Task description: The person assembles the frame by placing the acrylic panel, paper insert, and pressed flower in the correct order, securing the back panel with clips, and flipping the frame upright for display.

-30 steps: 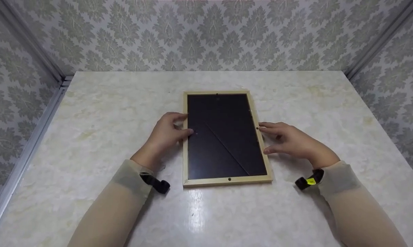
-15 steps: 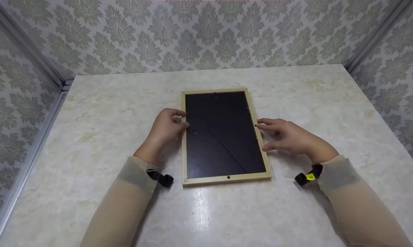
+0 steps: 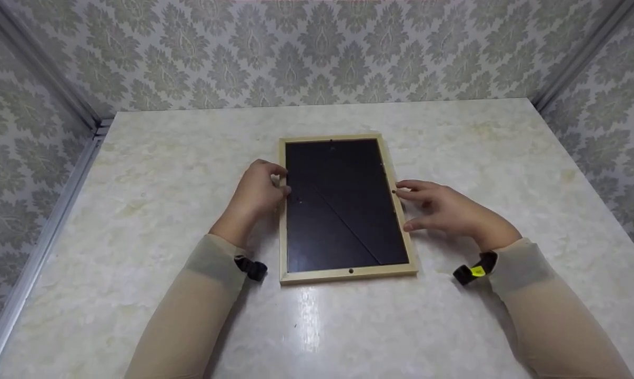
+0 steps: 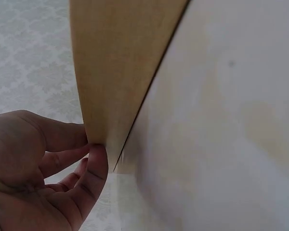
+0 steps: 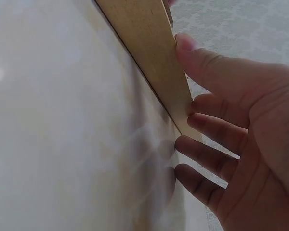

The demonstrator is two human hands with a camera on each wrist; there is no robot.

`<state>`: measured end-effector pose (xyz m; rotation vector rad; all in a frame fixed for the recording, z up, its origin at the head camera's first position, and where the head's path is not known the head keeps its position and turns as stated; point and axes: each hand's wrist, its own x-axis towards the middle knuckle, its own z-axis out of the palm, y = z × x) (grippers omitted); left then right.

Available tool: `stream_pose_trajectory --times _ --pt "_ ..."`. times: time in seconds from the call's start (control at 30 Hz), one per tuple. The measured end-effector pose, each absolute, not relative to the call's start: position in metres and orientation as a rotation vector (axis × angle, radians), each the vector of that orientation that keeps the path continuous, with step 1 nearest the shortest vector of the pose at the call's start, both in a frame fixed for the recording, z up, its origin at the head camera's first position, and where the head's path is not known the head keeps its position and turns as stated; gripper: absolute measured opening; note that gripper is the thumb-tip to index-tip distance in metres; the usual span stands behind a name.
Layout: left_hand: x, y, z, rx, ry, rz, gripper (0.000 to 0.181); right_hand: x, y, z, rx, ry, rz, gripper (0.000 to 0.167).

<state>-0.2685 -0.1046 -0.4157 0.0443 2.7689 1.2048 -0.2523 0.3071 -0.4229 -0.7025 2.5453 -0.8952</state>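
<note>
A rectangular light-wood frame (image 3: 283, 237) with a black back panel (image 3: 343, 205) lies flat on the table, a diagonal line running across the panel. At its left side, my left hand (image 3: 259, 188) has thumb and index finger on the wooden edge; in the left wrist view the left hand (image 4: 53, 168) touches the frame side (image 4: 115, 62) with bent fingers. On the opposite side my right hand (image 3: 443, 210) touches the edge with its thumb and fingertips. The right wrist view shows the right hand (image 5: 245, 125), fingers spread and relaxed, against the wooden side (image 5: 144, 43).
The marble-patterned table (image 3: 164, 158) extends around the frame. Behind it stands a wall with leaf-patterned paper (image 3: 322, 52). Metal rails (image 3: 48, 68) border the left side, and a black band (image 3: 251, 267) is on the left wrist.
My left hand has slid a little farther up the frame's left edge, its thumb now nearer the index finger. The right hand stays at the right edge, and the view has shifted slightly.
</note>
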Motion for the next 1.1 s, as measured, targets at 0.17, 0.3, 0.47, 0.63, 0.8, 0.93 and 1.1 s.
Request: stream_pose_trajectory --times 0.17,0.3,0.47,0.63,0.8,0.93,1.1 --pt "-0.268 -0.103 -0.411 0.127 2.838 1.062 0.042 -0.252 0.308 -0.422 -0.702 2.535 -0.913 0.084" --pt "-0.267 -0.100 -0.407 0.162 2.860 0.971 0.041 -0.253 0.308 -0.421 -0.707 2.521 -0.932 0.084" --pt "-0.265 -0.097 -0.405 0.160 2.885 0.901 0.039 -0.253 0.307 -0.420 -0.707 2.517 -0.919 0.084" --pt "-0.265 -0.096 -0.403 0.186 2.908 0.853 0.039 -0.254 0.306 -0.418 -0.699 2.520 -0.903 0.084" --pt "-0.269 -0.101 -0.399 0.245 2.915 0.767 0.036 -0.253 0.307 -0.421 -0.714 2.526 -0.889 0.084" --pt "-0.283 -0.110 -0.396 0.293 2.924 0.728 0.033 -0.253 0.309 -0.423 -0.713 2.527 -0.896 0.084" --pt "-0.309 -0.119 -0.393 0.286 2.907 0.725 0.043 -0.252 0.308 -0.426 -0.709 2.534 -0.910 0.084"
